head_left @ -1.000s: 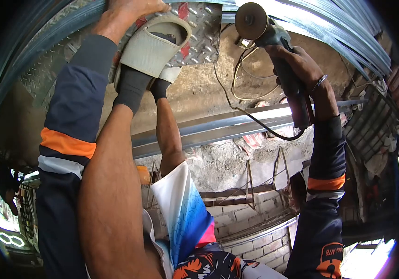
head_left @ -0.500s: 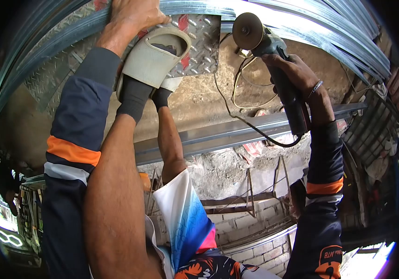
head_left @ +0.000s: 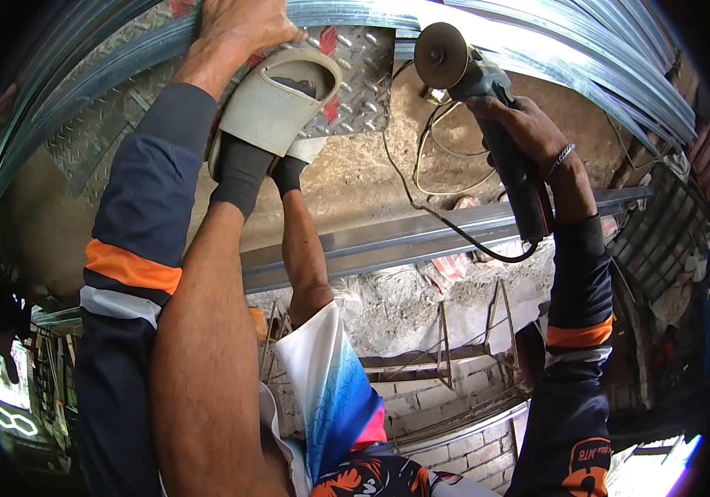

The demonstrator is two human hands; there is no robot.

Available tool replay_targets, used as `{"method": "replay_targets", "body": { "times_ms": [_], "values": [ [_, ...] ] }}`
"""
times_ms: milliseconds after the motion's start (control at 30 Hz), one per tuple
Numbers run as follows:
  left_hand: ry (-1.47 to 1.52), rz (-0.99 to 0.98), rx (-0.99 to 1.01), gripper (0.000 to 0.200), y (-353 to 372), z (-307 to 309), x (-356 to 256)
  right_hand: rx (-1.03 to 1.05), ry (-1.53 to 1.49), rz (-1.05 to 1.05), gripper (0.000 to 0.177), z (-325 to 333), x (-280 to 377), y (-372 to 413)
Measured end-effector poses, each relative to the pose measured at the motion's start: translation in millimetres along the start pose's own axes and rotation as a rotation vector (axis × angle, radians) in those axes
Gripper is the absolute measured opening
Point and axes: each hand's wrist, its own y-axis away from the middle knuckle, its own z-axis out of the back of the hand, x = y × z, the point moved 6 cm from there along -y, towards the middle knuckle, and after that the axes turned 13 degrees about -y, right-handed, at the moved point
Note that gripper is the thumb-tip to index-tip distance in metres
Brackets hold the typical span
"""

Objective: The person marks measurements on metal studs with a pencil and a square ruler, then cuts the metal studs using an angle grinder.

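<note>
My right hand (head_left: 529, 132) is closed round the body of an angle grinder (head_left: 514, 166). Its cutting disc (head_left: 442, 55) points up and left, in front of bright steel channels (head_left: 537, 41). At the top edge my left hand (head_left: 247, 23) grips a galvanised steel channel (head_left: 152, 45), thumb stretched to the right; its fingertips run partly out of view. Just below that hand, my foot in a grey slide sandal (head_left: 276, 103) rests over a chequered steel plate (head_left: 363, 83). The grinder's black cord (head_left: 463, 232) leaves the handle's lower end.
A long metal beam (head_left: 388, 240) crosses behind my lower leg. On the brown floor lies a loop of pale cable (head_left: 423, 166). Thin steel frames (head_left: 446, 348) stand by a block wall (head_left: 446, 398). More long channels curve along the left side (head_left: 7, 157).
Both hands and the grinder keep practically the same place. The view has shifted very slightly.
</note>
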Motion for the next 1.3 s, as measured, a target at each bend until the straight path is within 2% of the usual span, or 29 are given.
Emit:
{"method": "replay_targets", "body": {
  "times_ms": [100, 333, 500, 533, 600, 700, 767, 833, 933, 1000, 1300],
  "values": [
    [-0.018, -0.026, -0.082, 0.086, -0.1, -4.0, 1.4, -0.004, 0.006, 0.011, 0.064, 0.3, 1.7, 0.2],
    [-0.015, -0.009, -0.029, 0.086, 0.7, -5.1, 2.0, -0.020, 0.052, 0.020, 0.066, 2.7, 3.8, -0.5],
    [0.015, -0.027, -0.133, 0.086, 10.3, 8.7, -2.5, -0.022, 0.050, 0.006, 0.067, 2.8, 6.8, 2.1],
    [0.015, -0.027, -0.135, 0.086, 7.3, 8.3, -1.4, -0.020, 0.043, 0.006, 0.068, 3.2, 7.5, 2.5],
    [0.010, 0.000, -0.003, 0.087, -0.4, 0.0, 1.3, -0.027, 0.057, 0.006, 0.068, 5.0, 7.7, 2.0],
    [0.000, 0.006, 0.043, 0.088, -0.6, 0.6, 0.2, -0.031, 0.078, -0.003, 0.068, 6.9, 10.6, 1.7],
    [-0.002, -0.002, 0.009, 0.088, -1.4, -4.2, 2.0, -0.028, 0.085, -0.014, 0.068, 7.5, 9.9, 1.1],
    [-0.003, -0.010, -0.026, 0.087, -1.1, -7.6, 3.2, 0.032, 0.033, 0.106, 0.067, 5.3, 14.4, 0.5],
    [0.027, -0.018, -0.069, 0.086, -0.7, -6.1, 2.9, 0.012, 0.044, 0.015, 0.067, 7.4, 12.9, -0.4],
    [0.026, -0.010, -0.026, 0.085, 0.0, -2.5, 1.6, -0.017, 0.051, 0.011, 0.067, 6.7, 16.4, 3.8],
    [0.031, -0.006, -0.064, 0.079, -2.8, -8.2, 3.7, -0.050, 0.055, -0.009, 0.065, 9.3, 19.7, 3.1]
  ]
}}
